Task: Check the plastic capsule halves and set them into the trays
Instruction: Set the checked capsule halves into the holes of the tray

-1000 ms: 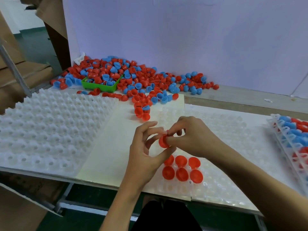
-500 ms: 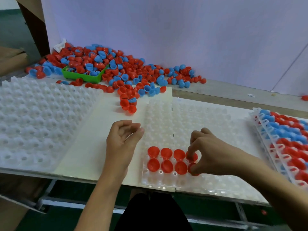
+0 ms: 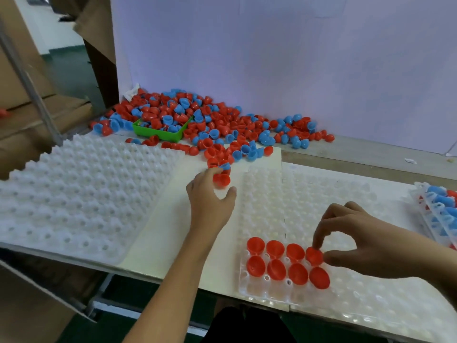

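- White boards cover the work table (image 3: 346,154), and a pale wall (image 3: 296,58) stands behind it.
- A big pile of red and blue capsule halves (image 3: 222,125) lies at the back, up against the wall.
- A small green bin (image 3: 158,133) sits in that pile with some halves inside it.
- A clear tray (image 3: 296,199) with lots of little cups lies in front of the person.
- Eight red halves (image 3: 277,261) sit in the near corner of this tray, in two rows of four.
- The right hand (image 3: 358,238) is over that corner. Its finger and thumb pinch the last red half (image 3: 314,256) in the back row, which sits in its cup.
- The left hand (image 3: 210,201) reaches toward the near edge of the pile. Its fingers are loosely curved and spread apart, and it holds nothing.
- The fingertips of that hand touch a loose red half (image 3: 221,180). A blue half (image 3: 225,166) lies just behind that one.
- A bumpy white tray (image 3: 74,194) lies on the left with nothing in its cups.
- Another tray (image 3: 442,209) pokes in at the far right, full of red and blue halves.
- Brown cardboard boxes (image 3: 22,82) stand off to the left of the table.
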